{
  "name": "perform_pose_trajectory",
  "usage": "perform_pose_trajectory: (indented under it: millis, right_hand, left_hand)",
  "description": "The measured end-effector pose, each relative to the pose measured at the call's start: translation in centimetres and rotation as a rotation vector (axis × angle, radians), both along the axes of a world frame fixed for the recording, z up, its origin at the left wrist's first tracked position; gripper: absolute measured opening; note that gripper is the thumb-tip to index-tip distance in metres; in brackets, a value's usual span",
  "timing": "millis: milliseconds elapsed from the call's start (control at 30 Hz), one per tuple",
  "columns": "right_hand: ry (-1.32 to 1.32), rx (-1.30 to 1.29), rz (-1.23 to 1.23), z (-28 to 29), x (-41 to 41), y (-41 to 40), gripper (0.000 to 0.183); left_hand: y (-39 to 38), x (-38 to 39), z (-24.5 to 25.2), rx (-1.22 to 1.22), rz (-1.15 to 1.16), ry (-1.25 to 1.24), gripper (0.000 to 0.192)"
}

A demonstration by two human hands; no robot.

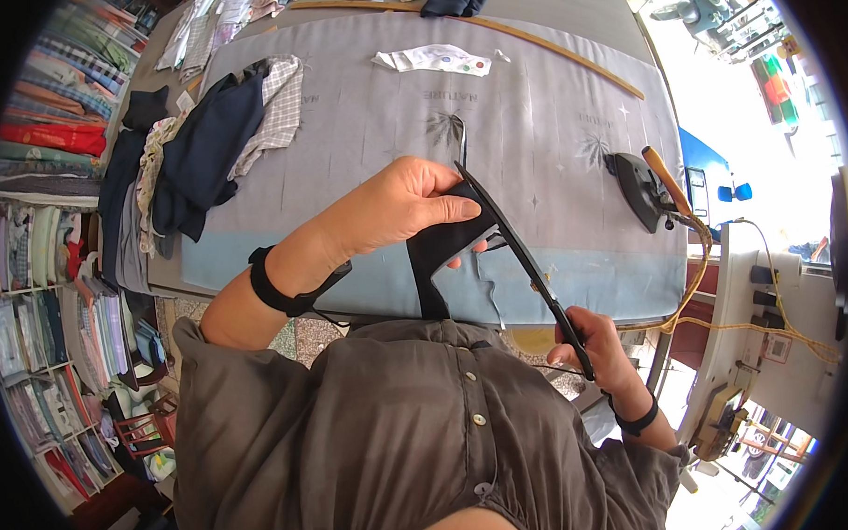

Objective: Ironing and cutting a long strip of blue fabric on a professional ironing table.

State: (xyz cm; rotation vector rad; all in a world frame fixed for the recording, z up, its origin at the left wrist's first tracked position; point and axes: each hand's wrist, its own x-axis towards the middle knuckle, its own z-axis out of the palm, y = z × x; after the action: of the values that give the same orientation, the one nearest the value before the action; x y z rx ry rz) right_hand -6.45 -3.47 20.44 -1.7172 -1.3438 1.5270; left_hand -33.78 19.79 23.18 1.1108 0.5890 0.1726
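Observation:
Between the thumb and fingers of my left hand [422, 205] is a black strip of fabric [431, 265], which hangs down towards the table's near edge. My right hand [598, 350] grips the handles of long black tailor's shears [521, 251]. Their blades point up and left, and lie along the right edge of the fabric beside my left thumb. Whether the blades are fully closed I cannot tell. A narrow dark strip lies on the grey table cover [363, 127] just beyond the shear tips, and a thin pale thread or strip hangs near the fabric.
An iron [638, 191] with a wooden handle and cord stands at the table's right. Dark and checked garments [213, 143] are piled at the left. A white printed cloth piece [438, 59] and a long wooden ruler [556, 50] lie at the far side. Shelves of folded fabric [40, 292] line the left.

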Motion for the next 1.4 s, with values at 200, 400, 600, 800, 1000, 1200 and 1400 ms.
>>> perform_pose_trajectory:
  millis: [200, 400, 600, 800, 1000, 1200, 1400]
  right_hand:
    - [0.139, -0.039, -0.132, -2.1, -0.6, 0.7, 0.051]
    - [-0.171, 0.15, -0.266, -10.6, 2.3, 8.8, 0.041]
    - [-0.595, 0.06, -0.407, -17.1, 7.5, 22.7, 0.052]
    - [-0.874, 0.136, -0.369, -20.5, 9.9, 28.9, 0.054]
    - [-0.955, 0.561, -0.041, -19.0, 1.1, 30.0, 0.052]
    - [-0.654, 0.815, 0.288, -22.3, -4.3, 26.5, 0.046]
    - [-0.495, 0.652, 0.42, -18.6, -5.2, 9.0, 0.03]
  left_hand:
    - [1.0, -0.9, -1.4, -0.007, 0.031, -0.027, 0.024]
    - [7.5, -2.8, -9.3, 0.09, 0.648, 0.312, 0.024]
    - [11.8, -7.0, -15.5, -0.184, 0.704, 0.306, 0.028]
    - [13.5, -8.3, -19.8, -0.301, 0.776, 0.216, 0.024]
    - [13.5, -8.3, -21.0, -0.303, 0.709, 0.134, 0.02]
    - [13.1, -7.1, -21.1, -0.255, 0.633, 0.037, 0.017]
    - [9.9, -7.1, -17.3, -0.165, 0.617, 0.04, 0.014]
